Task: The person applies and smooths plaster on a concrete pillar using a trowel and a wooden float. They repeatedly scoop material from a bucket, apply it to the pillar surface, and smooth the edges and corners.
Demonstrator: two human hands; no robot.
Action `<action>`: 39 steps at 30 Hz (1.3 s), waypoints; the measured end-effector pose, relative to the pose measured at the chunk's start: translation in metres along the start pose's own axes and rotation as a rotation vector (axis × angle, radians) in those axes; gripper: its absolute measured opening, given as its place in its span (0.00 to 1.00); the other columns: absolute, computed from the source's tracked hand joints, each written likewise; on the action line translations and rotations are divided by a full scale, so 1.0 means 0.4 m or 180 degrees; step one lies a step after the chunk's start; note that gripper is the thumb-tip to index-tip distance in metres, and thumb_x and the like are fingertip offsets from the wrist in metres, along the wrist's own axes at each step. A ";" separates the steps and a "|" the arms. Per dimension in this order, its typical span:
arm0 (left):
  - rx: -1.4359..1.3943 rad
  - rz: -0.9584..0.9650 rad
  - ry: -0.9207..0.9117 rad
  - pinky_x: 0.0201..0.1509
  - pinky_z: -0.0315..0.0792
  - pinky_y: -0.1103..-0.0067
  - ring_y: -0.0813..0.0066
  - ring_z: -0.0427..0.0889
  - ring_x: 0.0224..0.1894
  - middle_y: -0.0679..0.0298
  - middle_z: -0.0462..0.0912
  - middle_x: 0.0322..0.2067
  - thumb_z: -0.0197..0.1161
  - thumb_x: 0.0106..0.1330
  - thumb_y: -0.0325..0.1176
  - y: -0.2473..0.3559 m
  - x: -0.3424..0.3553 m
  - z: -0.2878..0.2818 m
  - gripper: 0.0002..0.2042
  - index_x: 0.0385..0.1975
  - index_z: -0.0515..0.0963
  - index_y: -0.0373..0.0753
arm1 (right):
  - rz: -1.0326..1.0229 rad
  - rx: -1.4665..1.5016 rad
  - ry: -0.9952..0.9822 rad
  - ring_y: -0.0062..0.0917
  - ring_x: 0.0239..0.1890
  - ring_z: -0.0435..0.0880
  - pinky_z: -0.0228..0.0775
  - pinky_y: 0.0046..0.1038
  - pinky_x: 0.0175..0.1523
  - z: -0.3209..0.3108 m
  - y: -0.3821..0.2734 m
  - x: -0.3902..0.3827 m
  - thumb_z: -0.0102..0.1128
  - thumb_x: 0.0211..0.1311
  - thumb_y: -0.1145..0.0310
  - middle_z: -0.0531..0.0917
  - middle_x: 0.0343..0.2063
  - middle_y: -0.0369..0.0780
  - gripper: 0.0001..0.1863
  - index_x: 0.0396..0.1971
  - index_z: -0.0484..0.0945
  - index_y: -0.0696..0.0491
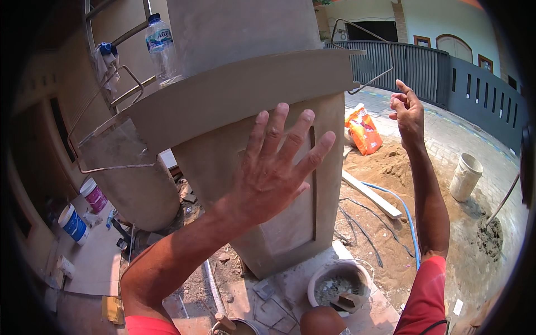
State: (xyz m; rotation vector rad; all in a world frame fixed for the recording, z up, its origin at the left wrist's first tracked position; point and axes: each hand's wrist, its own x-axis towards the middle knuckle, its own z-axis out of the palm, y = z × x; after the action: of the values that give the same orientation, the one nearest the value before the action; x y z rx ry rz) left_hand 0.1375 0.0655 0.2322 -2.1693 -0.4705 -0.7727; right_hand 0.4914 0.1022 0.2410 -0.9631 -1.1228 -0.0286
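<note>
A grey cement-plastered pillar (290, 223) with a recessed panel and a wide ledge (240, 89) stands in front of me. My left hand (276, 162) is spread flat, fingers apart, against the pillar's front face just under the ledge. My right hand (407, 111) is raised in the air to the right of the pillar, fingers loosely curled with the index finger up, holding nothing. A clear plastic water bottle (162, 47) with a blue cap stands on the ledge at upper left.
A white bucket with mortar and a trowel (338, 285) sits at the pillar's foot. An orange sack (364, 131), sand pile, plank (371, 194), blue hose (410, 220) and white bucket (465, 176) lie right. Paint pails (73, 223) stand left. Bent rebar (106, 139) projects from a second pillar.
</note>
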 end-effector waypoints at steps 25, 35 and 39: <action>0.1821 -0.0799 -0.0521 0.78 0.39 0.49 0.40 0.59 0.64 0.43 0.58 0.63 0.80 0.46 0.40 -0.180 0.249 0.104 0.62 0.78 0.39 0.56 | 0.1273 0.2633 0.0640 0.29 0.31 0.84 0.80 0.31 0.38 0.104 0.075 0.214 0.53 0.74 0.54 0.81 0.32 0.40 0.27 0.64 0.65 0.55; 0.1708 -0.0764 -0.0465 0.69 0.53 0.53 0.46 0.62 0.60 0.47 0.60 0.60 0.81 0.42 0.38 -0.181 0.250 0.098 0.62 0.78 0.44 0.55 | 0.0616 0.3732 -0.0133 0.34 0.35 0.82 0.76 0.39 0.52 0.146 0.082 0.133 0.33 0.79 0.41 0.78 0.28 0.41 0.31 0.51 0.71 0.56; 0.1673 -0.0768 -0.0522 0.67 0.54 0.53 0.46 0.62 0.60 0.46 0.60 0.60 0.81 0.43 0.37 -0.182 0.252 0.094 0.60 0.77 0.45 0.54 | 0.0626 0.3889 -0.0384 0.34 0.33 0.80 0.75 0.39 0.50 0.167 0.099 0.126 0.32 0.78 0.40 0.76 0.27 0.40 0.30 0.46 0.71 0.55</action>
State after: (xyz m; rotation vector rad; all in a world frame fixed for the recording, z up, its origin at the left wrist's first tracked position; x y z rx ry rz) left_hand 0.1869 0.1486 0.3186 -1.7043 -0.9218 -0.5209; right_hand 0.4841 0.1922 0.2606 0.0384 -0.9028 0.7974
